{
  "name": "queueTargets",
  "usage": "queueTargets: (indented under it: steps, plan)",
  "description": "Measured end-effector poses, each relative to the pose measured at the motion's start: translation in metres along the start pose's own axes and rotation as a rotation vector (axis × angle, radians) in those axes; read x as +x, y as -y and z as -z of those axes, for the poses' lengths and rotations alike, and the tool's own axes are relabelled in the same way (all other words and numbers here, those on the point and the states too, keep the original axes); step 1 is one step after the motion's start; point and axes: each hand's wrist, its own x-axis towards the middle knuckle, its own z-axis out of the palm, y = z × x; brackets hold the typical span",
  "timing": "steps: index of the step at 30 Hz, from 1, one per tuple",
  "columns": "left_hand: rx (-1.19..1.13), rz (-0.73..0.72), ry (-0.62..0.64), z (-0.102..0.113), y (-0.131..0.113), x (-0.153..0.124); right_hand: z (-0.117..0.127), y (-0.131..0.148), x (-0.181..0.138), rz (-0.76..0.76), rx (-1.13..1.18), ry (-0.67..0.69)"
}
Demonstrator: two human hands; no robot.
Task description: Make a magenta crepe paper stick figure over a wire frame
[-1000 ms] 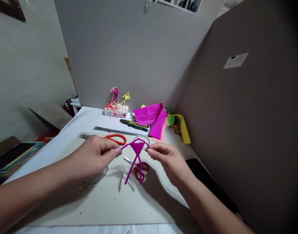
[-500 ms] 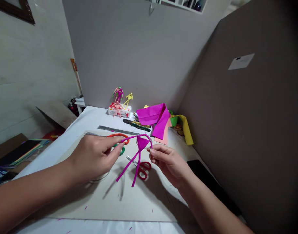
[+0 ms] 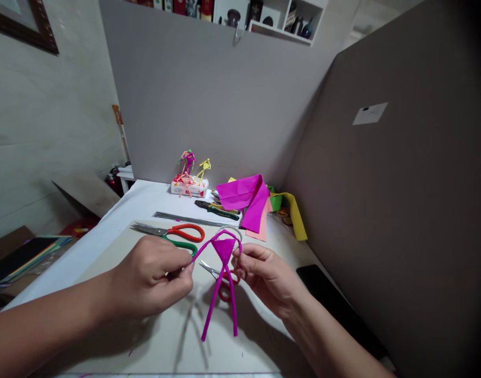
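- My left hand (image 3: 149, 275) and right hand (image 3: 266, 278) are pinching the magenta chenille figure (image 3: 224, 251) from either side, held apart above the board (image 3: 259, 336).
- Its triangle and two legs are holding formed; I'm seeing nothing further attached.
- Farther off, small chenille figures (image 3: 188, 161) are standing on a box (image 3: 189, 188).

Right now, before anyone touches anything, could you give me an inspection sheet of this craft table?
Surface: white-covered table under a beige board.
Job's things: magenta pipe-cleaner figure with a magenta paper triangle.
Clutter: orange-and-green-handled scissors, red-handled scissors, pliers, wire bundle, coloured paper, small wire figures.
Hands: left hand and right hand both pinch the figure's top.
Cables: nothing seen.
Surroundings: grey partition, wall shelf, dark flat slab.
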Motion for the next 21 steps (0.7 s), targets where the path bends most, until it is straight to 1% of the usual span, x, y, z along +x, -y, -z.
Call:
queueTargets:
  steps: [5, 9, 12, 15, 21]
  plan:
    - [-0.033, 0.002, -0.018, -0.005, -0.001, -0.003, -0.006, -0.006, -0.002, 0.005, 0.044, -0.004]
    - [-0.051, -0.013, -0.039, -0.011, -0.006, -0.006, -0.008, -0.009, -0.003, -0.004, 0.063, 0.004]
    - [-0.068, -0.007, -0.094, -0.016, -0.011, -0.006, -0.010, -0.013, -0.003, 0.002, 0.073, 0.003]
    - [-0.099, 0.035, -0.133, -0.020, -0.014, -0.008, -0.013, -0.019, -0.004, -0.002, 0.072, 0.009]
    - [-0.139, 0.058, -0.132, -0.025, -0.014, -0.012, -0.016, -0.028, -0.005, -0.006, 0.067, 0.004]
